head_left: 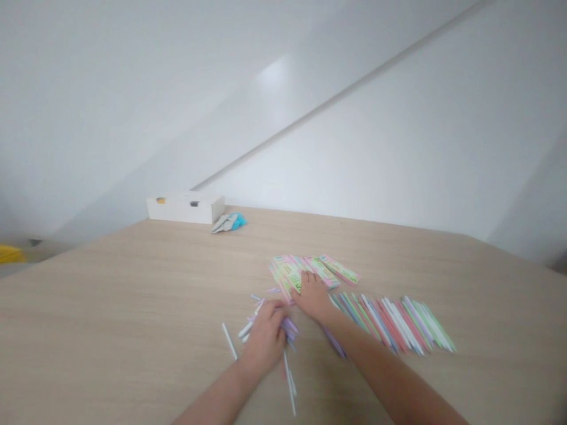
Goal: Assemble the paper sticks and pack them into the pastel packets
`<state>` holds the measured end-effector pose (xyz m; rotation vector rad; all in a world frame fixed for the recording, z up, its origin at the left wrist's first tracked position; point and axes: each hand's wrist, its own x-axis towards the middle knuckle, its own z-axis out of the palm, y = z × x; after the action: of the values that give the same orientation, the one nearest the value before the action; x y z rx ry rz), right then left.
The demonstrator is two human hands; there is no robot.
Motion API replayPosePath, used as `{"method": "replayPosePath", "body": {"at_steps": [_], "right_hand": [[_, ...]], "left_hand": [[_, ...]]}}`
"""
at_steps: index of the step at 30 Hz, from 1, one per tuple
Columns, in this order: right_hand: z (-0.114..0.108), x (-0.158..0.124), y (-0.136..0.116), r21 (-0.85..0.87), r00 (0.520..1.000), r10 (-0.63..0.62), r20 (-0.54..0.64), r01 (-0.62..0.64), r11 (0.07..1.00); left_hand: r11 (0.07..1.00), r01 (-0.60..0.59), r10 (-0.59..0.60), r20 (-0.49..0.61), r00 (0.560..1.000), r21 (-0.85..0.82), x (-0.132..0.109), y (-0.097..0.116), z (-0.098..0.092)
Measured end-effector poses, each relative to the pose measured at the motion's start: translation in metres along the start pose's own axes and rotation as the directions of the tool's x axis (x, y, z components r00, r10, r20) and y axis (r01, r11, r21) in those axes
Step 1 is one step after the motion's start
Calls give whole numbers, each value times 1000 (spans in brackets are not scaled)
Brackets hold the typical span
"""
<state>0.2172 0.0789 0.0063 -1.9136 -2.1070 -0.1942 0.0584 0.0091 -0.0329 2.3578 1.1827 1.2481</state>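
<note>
My left hand [266,333] is curled over a loose pile of thin sticks [290,324], purple, white and blue, with its fingers bent around some of them; the fingertips are partly hidden. My right hand [313,295] lies palm down with fingers apart on the near side of several flat printed packets [283,268] in pink, yellow and green. Under and beside my right forearm stretches a row of long coloured sticks [398,324], laid side by side at a slant. One more printed packet [341,270] lies at the right of the group.
Single white sticks [229,341] lie left of the pile and nearer to me. Toward the back left of the wooden table [133,301] stand a white box [181,211] with two cut-outs and a crumpled grey and blue wrapper [229,222]. A white wall [376,153] rises behind.
</note>
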Motion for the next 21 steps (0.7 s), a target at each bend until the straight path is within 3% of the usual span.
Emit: {"method": "replayPosePath", "body": {"at_steps": [13, 17, 21], "right_hand": [[-2, -4, -3, -34, 999, -4, -45, 2, 999], [-5, -8, -2, -34, 999, -9, -45, 8, 999], [-7, -19, 1, 9, 996, -34, -79, 35, 999]], "left_hand": [[999, 3, -4, -22, 1000, -33, 2, -2, 3], [991, 37, -46, -70, 996, -126, 3, -2, 1], [935, 149, -180, -68, 981, -321, 4, -2, 2]]}}
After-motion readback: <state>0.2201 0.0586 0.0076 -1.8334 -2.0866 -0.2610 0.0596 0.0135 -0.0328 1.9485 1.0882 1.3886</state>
